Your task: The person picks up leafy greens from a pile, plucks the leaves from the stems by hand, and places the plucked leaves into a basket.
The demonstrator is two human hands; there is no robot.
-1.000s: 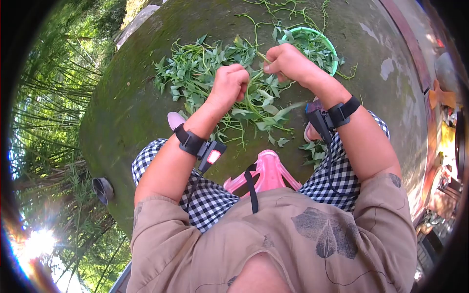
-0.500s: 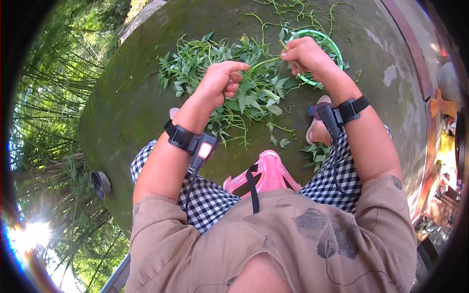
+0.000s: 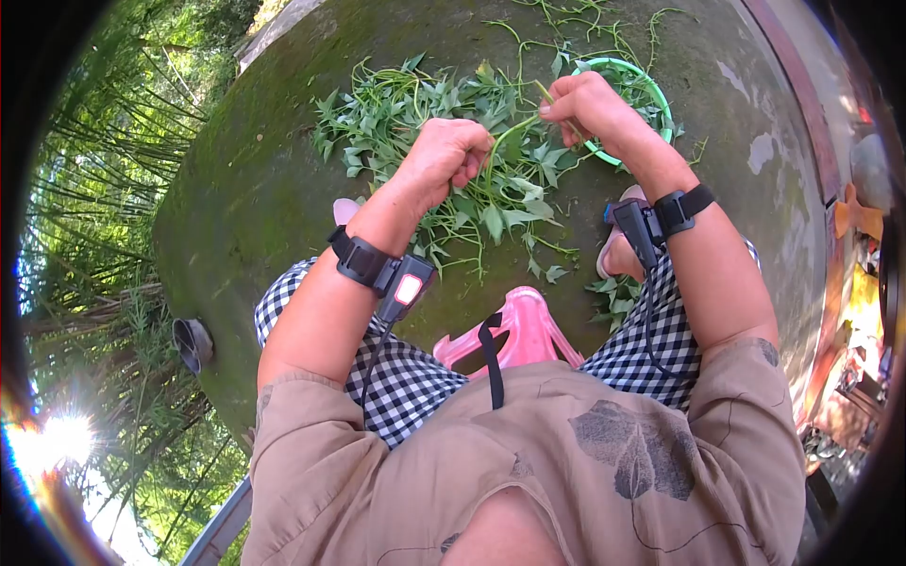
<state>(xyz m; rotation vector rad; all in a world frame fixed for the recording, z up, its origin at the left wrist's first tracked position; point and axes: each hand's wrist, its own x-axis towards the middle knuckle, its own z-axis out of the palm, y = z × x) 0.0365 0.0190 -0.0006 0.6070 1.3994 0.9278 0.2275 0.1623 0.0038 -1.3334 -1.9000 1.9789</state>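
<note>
A green stem (image 3: pixel 512 129) runs between my two hands above a heap of leafy green vines (image 3: pixel 396 108) on the mossy ground. My left hand (image 3: pixel 445 157) is closed round the stem's lower part, over the front of the heap. My right hand (image 3: pixel 587 108) pinches the upper end between thumb and fingers, and a short stem tip sticks up past them. Just behind my right hand stands a light green basket (image 3: pixel 666 111) with leaves in it, partly hidden by that hand.
Loose stripped vines (image 3: pixel 604 28) lie beyond the basket. Some leaves (image 3: pixel 618 300) are beside my right foot. A pink plastic stool (image 3: pixel 522 325) is between my legs. Bamboo-like plants stand at the left, with a grey pot (image 3: pixel 192 345) near them.
My right hand has moved right and up from the heap toward the basket. The hands are farther apart than a second ago, and the stem now shows between them.
</note>
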